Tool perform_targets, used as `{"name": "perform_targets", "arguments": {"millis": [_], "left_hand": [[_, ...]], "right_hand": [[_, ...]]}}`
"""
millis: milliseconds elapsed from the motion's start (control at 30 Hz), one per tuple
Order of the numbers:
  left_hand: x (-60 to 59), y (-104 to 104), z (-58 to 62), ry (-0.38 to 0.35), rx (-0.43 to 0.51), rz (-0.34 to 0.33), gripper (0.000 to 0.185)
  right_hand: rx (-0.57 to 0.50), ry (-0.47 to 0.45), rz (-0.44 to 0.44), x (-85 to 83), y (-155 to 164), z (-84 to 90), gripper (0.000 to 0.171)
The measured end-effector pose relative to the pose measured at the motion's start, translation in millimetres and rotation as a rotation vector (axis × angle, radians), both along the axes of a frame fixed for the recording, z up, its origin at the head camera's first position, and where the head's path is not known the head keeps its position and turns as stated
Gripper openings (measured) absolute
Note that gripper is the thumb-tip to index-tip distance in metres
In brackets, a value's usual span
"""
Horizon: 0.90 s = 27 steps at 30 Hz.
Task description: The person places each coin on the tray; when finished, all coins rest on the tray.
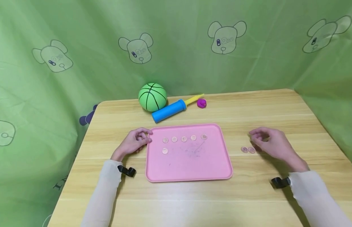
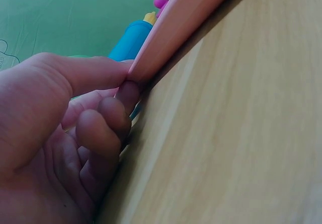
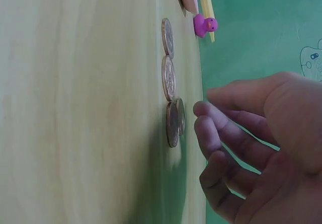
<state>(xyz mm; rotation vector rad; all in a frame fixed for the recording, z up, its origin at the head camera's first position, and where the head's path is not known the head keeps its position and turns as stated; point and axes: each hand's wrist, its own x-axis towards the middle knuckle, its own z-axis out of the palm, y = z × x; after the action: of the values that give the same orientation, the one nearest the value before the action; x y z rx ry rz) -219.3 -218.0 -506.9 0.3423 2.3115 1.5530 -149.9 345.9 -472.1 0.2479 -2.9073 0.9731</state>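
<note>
A pink tray (image 1: 190, 170) lies on the table. Inside it, several copper-coloured coins form a row near the far side, and a single coin (image 1: 165, 151) sits below the row's left end. My left hand (image 1: 132, 142) pinches the tray's left rim, with the thumb on top and a finger beneath, as the left wrist view shows. To the right of the tray, more coins (image 3: 168, 78) lie on the wood; part of this group is hidden in the head view. Just above them hovers my right hand (image 1: 271, 142), fingers loosely bent and nothing between thumb and fingertips.
Beyond the tray, a green ball (image 1: 152, 97) with black lines touches or overlaps a blue hand pump (image 1: 168, 111) with a yellow nozzle. A small purple duck (image 1: 202, 103) stands by the nozzle's tip. Green curtain (image 1: 178, 63) hangs behind the table's back edge.
</note>
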Motion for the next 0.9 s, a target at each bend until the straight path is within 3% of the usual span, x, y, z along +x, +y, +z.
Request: {"name": "perform_targets", "arguments": {"millis": [400, 633, 900], "left_hand": [[-0.8, -1, -0.9, 0.003, 0.005, -0.007, 0.032], [-1.4, -1, -1.4, -0.002, 0.003, -0.005, 0.033], [-2.5, -1, -1.2, -0.008, 0.002, -0.003, 0.033]], "right_hand": [[0.005, -0.053, 0.008, 3.9, 2, -2.4, 0.028], [0.033, -0.1, -0.016, -2.3, 1, -2.6, 0.029], [0.115, -0.126, 0.074, -10.1, 0, -6.8, 0.031]]}}
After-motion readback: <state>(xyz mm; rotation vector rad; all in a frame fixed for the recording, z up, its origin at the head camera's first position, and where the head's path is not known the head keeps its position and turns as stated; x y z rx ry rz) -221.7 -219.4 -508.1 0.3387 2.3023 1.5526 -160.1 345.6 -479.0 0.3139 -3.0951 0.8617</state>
